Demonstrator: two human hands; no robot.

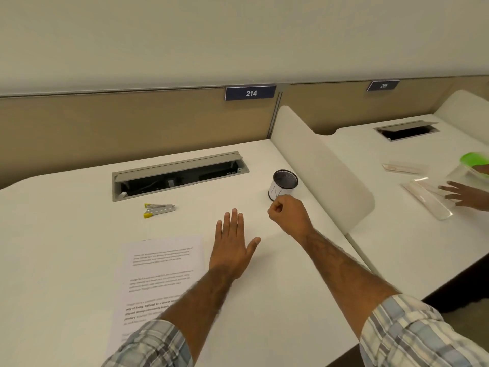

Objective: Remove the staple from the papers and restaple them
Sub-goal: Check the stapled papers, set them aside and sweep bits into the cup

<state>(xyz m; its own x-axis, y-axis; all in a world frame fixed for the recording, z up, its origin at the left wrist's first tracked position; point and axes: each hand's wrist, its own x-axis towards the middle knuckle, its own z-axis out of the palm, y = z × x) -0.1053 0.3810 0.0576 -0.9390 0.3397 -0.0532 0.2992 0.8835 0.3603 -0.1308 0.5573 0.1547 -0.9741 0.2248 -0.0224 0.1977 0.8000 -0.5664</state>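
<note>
Smooth white desk (66, 234) fills the frame's centre below a tan partition (105, 120). Left hand (232, 247) lies flat, fingers spread; right hand (289, 215) is fisted, contents unclear.

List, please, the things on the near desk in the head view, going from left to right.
Papers → stapler → left hand → right hand, a closed fist just in front of the cup.
</note>
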